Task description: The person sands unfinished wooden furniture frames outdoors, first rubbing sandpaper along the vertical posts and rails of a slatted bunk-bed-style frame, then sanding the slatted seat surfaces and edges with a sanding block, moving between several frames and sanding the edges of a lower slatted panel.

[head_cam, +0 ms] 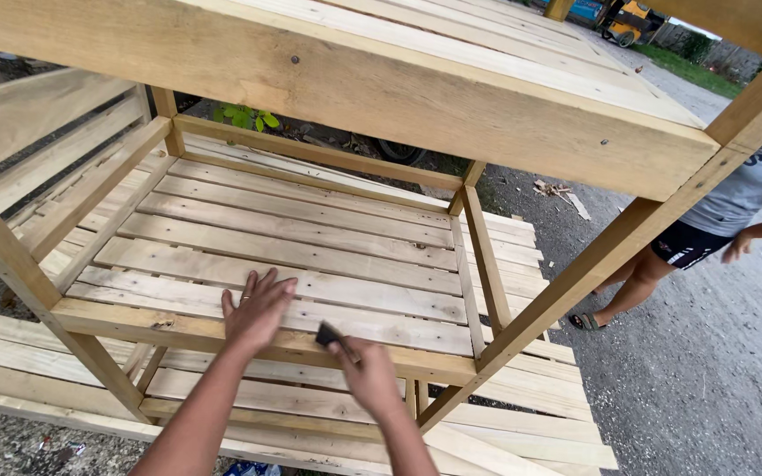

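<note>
My left hand (257, 308) lies flat, fingers spread, on the front rail and slats of a bare wooden rack's middle shelf (293, 238). My right hand (365, 372) is beside it, closed on a small dark object (328, 335) pressed against the front rail (178, 328); what the object is cannot be told. The rack's top shelf (451, 79) hangs over both hands.
A lower slatted shelf (328, 401) lies under the hands. An angled wooden post (610, 256) rises at the right. Another person (734, 211) in a grey shirt and dark shorts stands on the gravel at right. More wooden frames (37, 159) are at left.
</note>
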Action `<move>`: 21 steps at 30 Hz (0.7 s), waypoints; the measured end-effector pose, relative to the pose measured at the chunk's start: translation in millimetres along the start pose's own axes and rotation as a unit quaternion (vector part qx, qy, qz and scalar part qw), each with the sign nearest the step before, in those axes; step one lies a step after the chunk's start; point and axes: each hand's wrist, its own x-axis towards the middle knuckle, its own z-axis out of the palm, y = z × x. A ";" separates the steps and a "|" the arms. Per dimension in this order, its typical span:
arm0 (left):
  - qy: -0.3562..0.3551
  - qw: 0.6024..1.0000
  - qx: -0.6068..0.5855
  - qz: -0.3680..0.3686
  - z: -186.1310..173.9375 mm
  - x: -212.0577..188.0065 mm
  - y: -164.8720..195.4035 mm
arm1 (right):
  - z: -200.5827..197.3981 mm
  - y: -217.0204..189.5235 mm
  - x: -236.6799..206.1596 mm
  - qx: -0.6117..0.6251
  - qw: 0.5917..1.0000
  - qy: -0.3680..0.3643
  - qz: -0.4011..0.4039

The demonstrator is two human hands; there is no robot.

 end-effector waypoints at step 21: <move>0.197 0.933 0.257 0.158 -7.2 -11.8 2.4 | -31.8 47.5 60.6 -0.120 0.931 0.311 -0.149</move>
